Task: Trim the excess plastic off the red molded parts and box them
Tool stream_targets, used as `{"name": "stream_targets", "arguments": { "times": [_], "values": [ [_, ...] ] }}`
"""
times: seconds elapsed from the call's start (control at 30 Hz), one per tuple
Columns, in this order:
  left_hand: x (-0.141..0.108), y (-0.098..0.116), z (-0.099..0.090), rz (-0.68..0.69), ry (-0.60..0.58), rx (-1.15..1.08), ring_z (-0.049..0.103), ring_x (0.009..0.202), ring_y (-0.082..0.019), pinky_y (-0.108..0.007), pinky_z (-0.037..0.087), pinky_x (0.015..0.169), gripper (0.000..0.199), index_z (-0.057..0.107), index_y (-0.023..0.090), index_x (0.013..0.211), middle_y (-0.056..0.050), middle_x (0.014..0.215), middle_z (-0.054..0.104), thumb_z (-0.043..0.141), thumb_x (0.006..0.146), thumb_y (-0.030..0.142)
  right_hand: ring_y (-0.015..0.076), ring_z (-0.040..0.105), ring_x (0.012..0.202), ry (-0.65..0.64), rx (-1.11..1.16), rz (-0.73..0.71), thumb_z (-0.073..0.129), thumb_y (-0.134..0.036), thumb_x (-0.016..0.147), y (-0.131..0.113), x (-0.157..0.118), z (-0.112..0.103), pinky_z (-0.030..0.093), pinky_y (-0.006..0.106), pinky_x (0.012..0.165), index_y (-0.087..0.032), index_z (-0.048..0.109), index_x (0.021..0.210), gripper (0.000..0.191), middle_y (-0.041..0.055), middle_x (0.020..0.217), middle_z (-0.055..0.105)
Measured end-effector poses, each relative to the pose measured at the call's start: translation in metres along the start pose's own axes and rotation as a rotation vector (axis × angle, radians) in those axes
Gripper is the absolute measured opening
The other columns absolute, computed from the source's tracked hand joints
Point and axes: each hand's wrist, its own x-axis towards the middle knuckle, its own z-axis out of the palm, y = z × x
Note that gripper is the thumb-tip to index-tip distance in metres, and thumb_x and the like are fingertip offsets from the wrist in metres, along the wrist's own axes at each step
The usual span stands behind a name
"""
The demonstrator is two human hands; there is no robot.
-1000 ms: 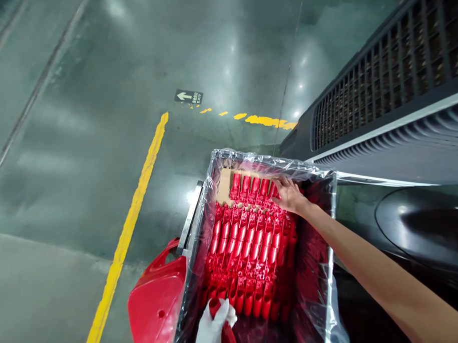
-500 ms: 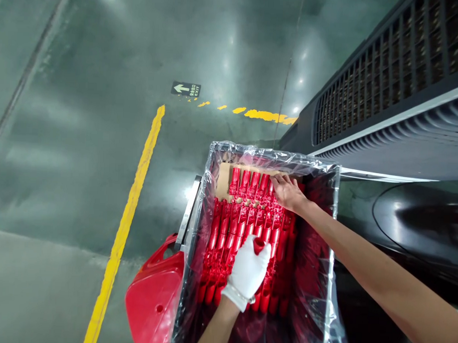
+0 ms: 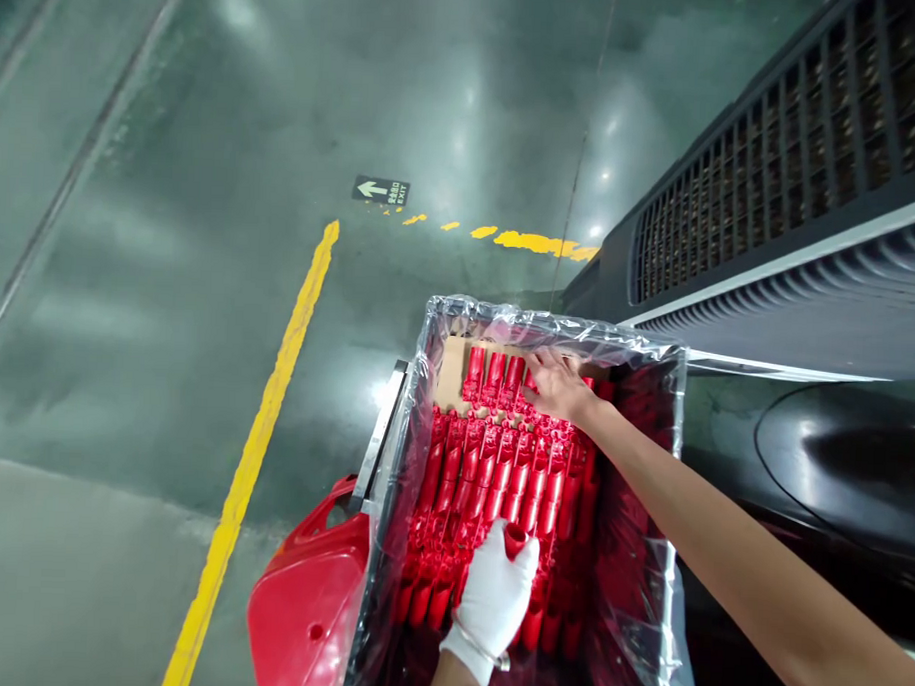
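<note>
Red tubular parts lie packed in rows inside a bin lined with clear plastic. My left hand, in a white glove, is closed around one red tubular part over the nearer rows; the round end of this part shows between thumb and fingers. Bare and with fingers spread, my right hand rests on the far row of parts, hiding some of them. Brown cardboard shows under that far row at its left end.
A red plastic stool stands left of the bin. A large grey machine with a grille rises at the right, above a glossy black surface. Yellow lines and an exit sign mark the floor.
My left hand has drawn back toward me with the red part. My right hand has shifted left along the far row, its fingers spreading wider. The view has moved slightly.
</note>
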Motion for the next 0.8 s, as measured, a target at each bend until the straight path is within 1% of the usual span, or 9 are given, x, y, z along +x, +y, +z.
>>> {"name": "stream_targets", "arguments": {
  "times": [0.1, 0.17, 0.27, 0.4, 0.57, 0.67, 0.8],
  "values": [
    [-0.009, -0.011, 0.001, -0.016, -0.009, -0.008, 0.065, 0.091, -0.022, -0.032, 0.044, 0.087, 0.026, 0.058, 0.018, 0.097, -0.009, 0.095, 0.07, 0.05, 0.09, 0.042, 0.0343, 0.041, 0.127, -0.016, -0.028, -0.043, 0.057, -0.042, 0.09, -0.015, 0.006, -0.003, 0.034, 0.05, 0.103, -0.016, 0.034, 0.147, 0.066, 0.0204, 0.141, 0.042],
    [-0.013, -0.015, 0.001, -0.025, -0.003, -0.012, 0.065, 0.094, -0.023, -0.032, 0.044, 0.089, 0.029, 0.059, 0.018, 0.1, -0.01, 0.098, 0.07, 0.051, 0.089, 0.044, 0.0345, 0.042, 0.125, -0.029, -0.052, -0.066, 0.056, -0.036, 0.091, -0.019, 0.008, -0.005, 0.036, 0.048, 0.102, -0.016, 0.042, 0.141, 0.056, 0.0223, 0.141, 0.041],
    [-0.015, -0.021, 0.0, -0.052, 0.004, -0.031, 0.065, 0.099, -0.025, -0.034, 0.043, 0.092, 0.033, 0.06, 0.016, 0.103, -0.012, 0.102, 0.07, 0.053, 0.088, 0.045, 0.0302, 0.046, 0.122, -0.043, -0.085, -0.086, 0.053, -0.032, 0.094, -0.018, 0.008, -0.007, 0.039, 0.045, 0.1, -0.015, 0.051, 0.132, 0.041, 0.0183, 0.138, 0.044],
    [-0.015, -0.028, 0.001, -0.072, 0.009, -0.038, 0.064, 0.101, -0.027, -0.036, 0.042, 0.094, 0.037, 0.06, 0.014, 0.106, -0.015, 0.104, 0.07, 0.052, 0.088, 0.046, 0.0253, 0.051, 0.118, -0.045, -0.127, -0.109, 0.057, -0.036, 0.094, -0.015, 0.005, -0.01, 0.044, 0.046, 0.098, -0.017, 0.055, 0.127, 0.038, 0.0102, 0.133, 0.051],
    [-0.013, -0.032, 0.001, -0.067, -0.004, -0.053, 0.064, 0.099, -0.025, -0.035, 0.043, 0.094, 0.043, 0.058, 0.012, 0.113, -0.014, 0.104, 0.07, 0.05, 0.089, 0.047, 0.0235, 0.056, 0.116, -0.02, -0.185, -0.111, 0.059, -0.036, 0.094, -0.024, 0.006, -0.014, 0.048, 0.047, 0.097, -0.017, 0.059, 0.121, 0.033, 0.0096, 0.131, 0.055],
    [-0.014, -0.032, 0.0, -0.083, 0.003, -0.054, 0.064, 0.103, -0.026, -0.035, 0.042, 0.097, 0.047, 0.057, 0.01, 0.118, -0.015, 0.107, 0.069, 0.051, 0.089, 0.046, 0.0243, 0.055, 0.117, -0.005, -0.216, -0.092, 0.06, -0.035, 0.093, -0.032, 0.006, -0.016, 0.048, 0.048, 0.098, -0.017, 0.059, 0.122, 0.034, 0.0099, 0.132, 0.055],
    [-0.017, -0.032, -0.001, -0.12, 0.004, -0.049, 0.062, 0.109, -0.026, -0.035, 0.04, 0.101, 0.056, 0.053, 0.006, 0.127, -0.018, 0.114, 0.068, 0.052, 0.089, 0.047, 0.0248, 0.055, 0.119, -0.011, -0.228, -0.078, 0.06, -0.035, 0.093, -0.041, 0.008, -0.012, 0.047, 0.049, 0.099, -0.016, 0.059, 0.122, 0.034, 0.0102, 0.133, 0.055]
  ]
}}
